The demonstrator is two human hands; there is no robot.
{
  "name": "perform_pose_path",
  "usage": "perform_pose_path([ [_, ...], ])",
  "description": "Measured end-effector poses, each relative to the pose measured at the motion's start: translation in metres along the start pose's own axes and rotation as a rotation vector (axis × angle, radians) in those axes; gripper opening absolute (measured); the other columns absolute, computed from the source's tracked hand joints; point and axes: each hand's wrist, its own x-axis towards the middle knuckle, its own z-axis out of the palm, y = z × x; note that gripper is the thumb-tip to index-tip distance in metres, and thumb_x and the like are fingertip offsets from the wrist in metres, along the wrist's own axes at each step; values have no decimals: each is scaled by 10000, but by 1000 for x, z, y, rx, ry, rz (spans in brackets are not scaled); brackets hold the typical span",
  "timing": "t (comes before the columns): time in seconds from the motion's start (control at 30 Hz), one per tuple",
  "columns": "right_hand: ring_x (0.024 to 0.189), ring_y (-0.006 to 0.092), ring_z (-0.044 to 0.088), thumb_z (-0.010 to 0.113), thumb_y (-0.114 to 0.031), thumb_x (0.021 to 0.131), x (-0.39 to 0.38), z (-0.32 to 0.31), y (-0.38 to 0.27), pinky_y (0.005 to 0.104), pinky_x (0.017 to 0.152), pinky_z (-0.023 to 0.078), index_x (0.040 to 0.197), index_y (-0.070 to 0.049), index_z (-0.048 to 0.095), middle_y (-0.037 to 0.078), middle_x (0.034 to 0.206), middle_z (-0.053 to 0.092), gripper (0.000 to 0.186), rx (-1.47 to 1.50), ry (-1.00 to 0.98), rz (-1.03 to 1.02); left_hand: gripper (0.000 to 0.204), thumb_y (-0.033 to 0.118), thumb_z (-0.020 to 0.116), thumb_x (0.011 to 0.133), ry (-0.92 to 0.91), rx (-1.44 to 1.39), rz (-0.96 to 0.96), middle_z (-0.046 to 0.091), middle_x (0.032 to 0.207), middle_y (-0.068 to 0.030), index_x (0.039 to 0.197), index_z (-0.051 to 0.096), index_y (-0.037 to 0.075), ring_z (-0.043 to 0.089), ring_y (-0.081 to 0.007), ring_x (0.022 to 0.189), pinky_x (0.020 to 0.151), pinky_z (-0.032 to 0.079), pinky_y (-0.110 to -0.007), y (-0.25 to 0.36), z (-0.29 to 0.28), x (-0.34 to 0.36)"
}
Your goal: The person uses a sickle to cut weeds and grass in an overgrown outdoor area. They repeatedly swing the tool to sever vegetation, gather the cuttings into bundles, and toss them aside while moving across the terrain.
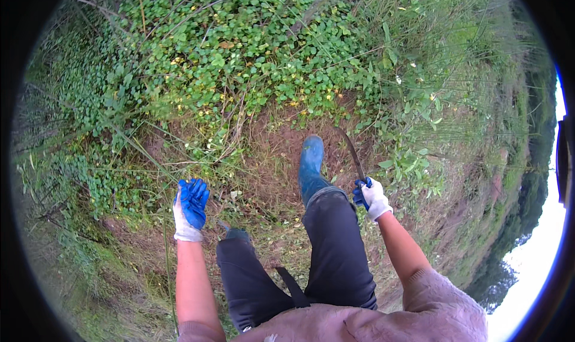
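My left hand (191, 204) wears a white glove with a blue coated palm. Its palm faces up and the fingers are loosely bent and apart, with nothing visible in them. Long green stems (147, 152) pass close beside that hand; I cannot tell whether they touch it. My right hand (371, 197), in a matching glove, is closed around the handle of a sickle (351, 148). The dark, slightly curved blade points away from me, its tip bending left over bare soil. The handle is mostly hidden in my fist.
Dense leafy green plants (239, 54) with yellowing leaves cover the ground ahead. Tall grass (479, 90) grows to the right. My blue rubber boot (311, 162) stands forward on brown soil (263, 186) strewn with cut stalks. The other boot (236, 234) is farther back.
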Motion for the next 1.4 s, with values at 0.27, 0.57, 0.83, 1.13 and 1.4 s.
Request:
perform_pose_path([
  [0.27,352,123,348,397,-242,877,133,32,10,261,315,275,958,-103,513,21,504,423,198,459,42,199,484,239,593,746,-385,1977,343,578,975,-162,1159,447,32,575,-252,858,757,452,-354,-89,141,69],
  [0.57,329,98,342,436,-286,858,245,66,-19,242,297,263,846,-94,544,-24,467,398,221,850,-144,75,511,118,387,784,-1535,2567,1530,334,1289,-155,1278,270,65,349,-279,1184,990,282,-357,-234,323,173],
  [0.83,397,76,416,459,-180,865,258,82,17,212,335,322,874,-45,542,-27,535,453,159,870,-267,-48,513,210,321,852,-1426,3223,2296,241,1348,-137,1312,137,79,237,-297,1241,1041,185,-422,-311,409,285],
  [1.13,615,51,474,477,-156,854,272,78,38,184,536,406,974,-41,518,0,738,551,171,644,-143,-293,265,146,535,715,-1212,3463,1643,572,894,-72,957,563,40,526,-253,831,666,418,-378,-295,450,320],
  [1.4,375,73,406,505,-218,841,190,16,94,210,326,329,871,-71,537,-13,583,492,153,999,-36,190,189,111,536,680,-1759,2941,2150,548,701,-45,851,579,44,535,-194,713,584,416,-325,-270,451,286],
])
